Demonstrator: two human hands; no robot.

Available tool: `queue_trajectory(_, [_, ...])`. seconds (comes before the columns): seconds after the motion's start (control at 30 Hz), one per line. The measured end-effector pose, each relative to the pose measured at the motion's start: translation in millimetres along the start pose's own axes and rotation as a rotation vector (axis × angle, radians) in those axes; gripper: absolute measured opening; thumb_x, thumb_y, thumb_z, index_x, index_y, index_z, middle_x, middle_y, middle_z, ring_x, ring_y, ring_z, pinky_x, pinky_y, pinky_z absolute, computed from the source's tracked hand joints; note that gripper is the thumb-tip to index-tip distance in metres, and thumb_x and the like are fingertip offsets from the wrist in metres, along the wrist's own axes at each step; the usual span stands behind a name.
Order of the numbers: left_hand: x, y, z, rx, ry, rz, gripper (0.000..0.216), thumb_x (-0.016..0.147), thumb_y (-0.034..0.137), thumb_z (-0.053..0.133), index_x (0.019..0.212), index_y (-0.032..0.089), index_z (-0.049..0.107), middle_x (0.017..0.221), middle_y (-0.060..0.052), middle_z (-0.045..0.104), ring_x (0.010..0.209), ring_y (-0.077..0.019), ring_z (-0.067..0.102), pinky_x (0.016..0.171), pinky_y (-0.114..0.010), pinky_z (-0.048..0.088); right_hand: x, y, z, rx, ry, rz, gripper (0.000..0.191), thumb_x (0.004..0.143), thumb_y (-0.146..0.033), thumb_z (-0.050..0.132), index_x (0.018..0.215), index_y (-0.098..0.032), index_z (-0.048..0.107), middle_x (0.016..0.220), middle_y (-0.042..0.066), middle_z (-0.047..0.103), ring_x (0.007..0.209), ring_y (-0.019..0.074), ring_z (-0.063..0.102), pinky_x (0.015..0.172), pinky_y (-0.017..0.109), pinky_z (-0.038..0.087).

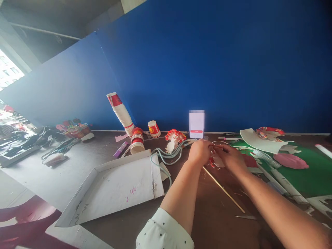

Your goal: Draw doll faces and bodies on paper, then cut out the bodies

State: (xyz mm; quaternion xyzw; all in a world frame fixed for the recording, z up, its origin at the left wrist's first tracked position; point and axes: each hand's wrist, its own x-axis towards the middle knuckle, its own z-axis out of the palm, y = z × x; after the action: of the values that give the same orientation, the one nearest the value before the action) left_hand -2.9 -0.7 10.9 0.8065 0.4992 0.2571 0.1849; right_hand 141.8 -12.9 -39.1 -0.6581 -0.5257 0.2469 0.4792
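Note:
My left hand (200, 151) and my right hand (230, 156) meet over the brown table (212, 214), fingers pinched together round a small red and white paper piece (214, 161). What exactly the piece is stays hidden under the fingers. A thin wooden stick (223, 189) lies on the table just below the hands, slanting toward the right. Pale green cords (166, 157) curl to the left of my left hand.
A shallow white cardboard tray (116, 186) lies at the front left. Stacked paper cups (121, 113) lean on the blue wall, with more cups (137, 140) and a phone (196, 124) nearby. Green sheet (306, 176), pink shape (290, 160) and white paper (261, 141) fill the right.

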Motion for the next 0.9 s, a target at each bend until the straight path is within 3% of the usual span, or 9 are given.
queue_trajectory(0.33, [2.2,-3.2,2.6,-0.084,0.003,0.012,0.024,0.089,0.018,0.059,0.103,0.024,0.078,0.109,-0.005,0.073,0.106,-0.0202,0.064,0.097,-0.027,0.048,-2.6,-0.9,-2.0,0.044,-0.014,-0.003,0.040,0.075,-0.057,0.060,0.085,-0.021,0.076,0.079,0.006,0.076,0.077,0.0260,0.069,0.068,0.035,0.050])
queue_trajectory(0.67, [2.8,-8.8,2.5,-0.286,0.001,-0.083,0.025,0.092,0.021,0.060,0.110,0.019,0.076,0.103,-0.004,0.077,0.096,-0.0151,0.068,0.088,-0.021,0.050,-3.3,-0.6,0.3,0.107,-0.013,-0.007,0.035,0.074,-0.051,0.062,0.088,-0.022,0.076,0.083,0.006,0.077,0.079,0.0252,0.069,0.068,0.034,0.051])
queue_trajectory(0.9, [3.6,-8.0,11.1,-0.309,0.020,-0.121,0.023,0.090,0.022,0.063,0.106,0.024,0.078,0.102,-0.003,0.077,0.096,-0.0168,0.069,0.088,-0.023,0.050,-1.7,1.7,-0.2,0.139,-0.007,0.011,0.035,0.072,-0.050,0.063,0.087,-0.021,0.076,0.083,0.007,0.076,0.083,0.0270,0.070,0.072,0.037,0.052])
